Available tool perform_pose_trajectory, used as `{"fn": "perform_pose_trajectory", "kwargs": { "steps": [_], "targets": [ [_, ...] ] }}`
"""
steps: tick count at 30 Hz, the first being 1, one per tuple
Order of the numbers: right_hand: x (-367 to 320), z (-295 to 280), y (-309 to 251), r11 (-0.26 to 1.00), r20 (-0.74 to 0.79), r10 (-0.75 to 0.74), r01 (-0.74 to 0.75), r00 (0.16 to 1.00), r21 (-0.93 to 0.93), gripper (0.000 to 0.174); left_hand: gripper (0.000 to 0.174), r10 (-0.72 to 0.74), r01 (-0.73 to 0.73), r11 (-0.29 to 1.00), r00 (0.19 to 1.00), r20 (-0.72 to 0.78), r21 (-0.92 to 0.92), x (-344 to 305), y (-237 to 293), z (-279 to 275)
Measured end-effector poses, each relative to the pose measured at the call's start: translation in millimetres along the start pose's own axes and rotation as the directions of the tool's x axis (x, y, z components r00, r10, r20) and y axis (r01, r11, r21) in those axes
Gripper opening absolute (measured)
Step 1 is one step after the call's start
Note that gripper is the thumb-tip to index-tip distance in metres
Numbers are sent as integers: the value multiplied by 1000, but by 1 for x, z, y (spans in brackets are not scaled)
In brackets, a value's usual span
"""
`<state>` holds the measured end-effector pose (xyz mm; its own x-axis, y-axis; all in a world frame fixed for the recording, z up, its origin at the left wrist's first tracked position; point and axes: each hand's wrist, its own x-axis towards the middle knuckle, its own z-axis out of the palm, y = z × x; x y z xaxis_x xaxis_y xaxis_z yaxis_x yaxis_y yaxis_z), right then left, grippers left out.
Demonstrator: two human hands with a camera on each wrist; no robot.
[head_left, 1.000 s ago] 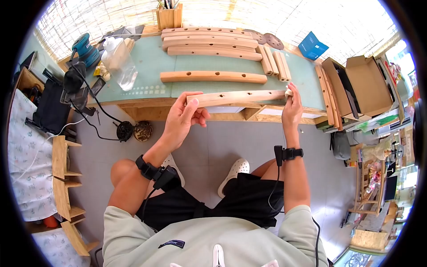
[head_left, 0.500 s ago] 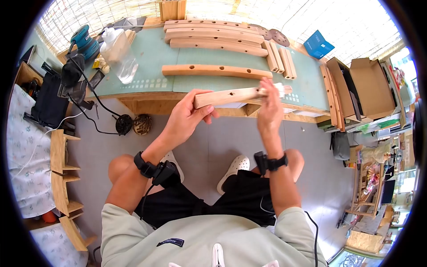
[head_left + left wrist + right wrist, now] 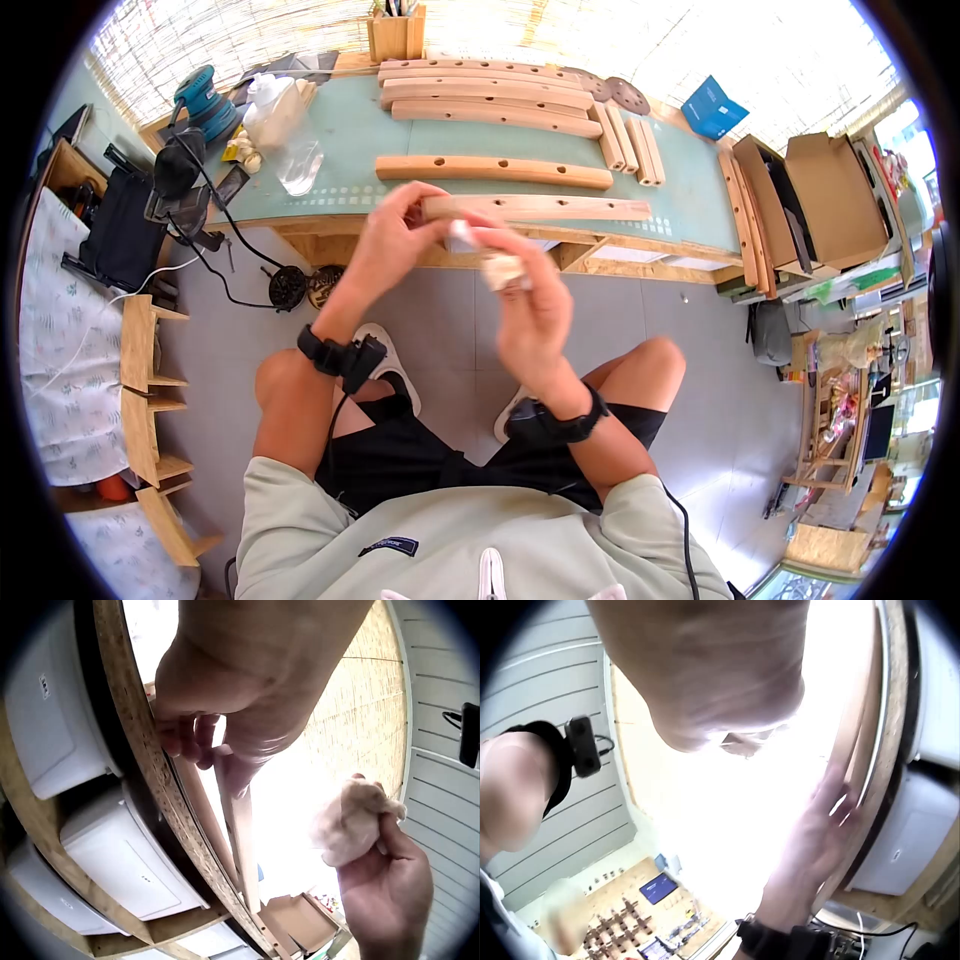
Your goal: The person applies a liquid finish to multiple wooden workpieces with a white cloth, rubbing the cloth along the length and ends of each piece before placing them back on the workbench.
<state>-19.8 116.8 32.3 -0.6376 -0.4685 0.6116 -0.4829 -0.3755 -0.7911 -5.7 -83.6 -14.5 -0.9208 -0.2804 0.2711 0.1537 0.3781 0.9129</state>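
My left hand pinches the left end of a pale wooden bar with holes along it, held level over the table's front edge. In the left wrist view the thumb lies along one side of this bar. My right hand grips a crumpled whitish cloth near the bar's left end, on my side of it. The cloth looks blurred in the head view. A similar, more orange wooden bar lies on the green mat just beyond.
Several more holed bars and short wooden pieces lie on the mat. A clear bottle and a blue sander stand at left. At right are an open cardboard box and a blue card.
My right hand with the cloth has swept left along the bar, from its right end to near my left hand, and lower toward me. The left hand keeps hold of the bar's left end.
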Motion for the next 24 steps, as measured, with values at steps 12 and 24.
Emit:
{"fn": "perform_pose_trajectory", "kwargs": {
  "steps": [12,24],
  "targets": [
    [-19,-111,21,978,-460,203,-200,864,56,30,39,226,-24,758,947,-229,652,56,-13,-51],
    [-28,-135,8,963,-509,200,-264,837,-56,31,42,90,128,690,961,-260,712,131,-42,-13]
  ]
}}
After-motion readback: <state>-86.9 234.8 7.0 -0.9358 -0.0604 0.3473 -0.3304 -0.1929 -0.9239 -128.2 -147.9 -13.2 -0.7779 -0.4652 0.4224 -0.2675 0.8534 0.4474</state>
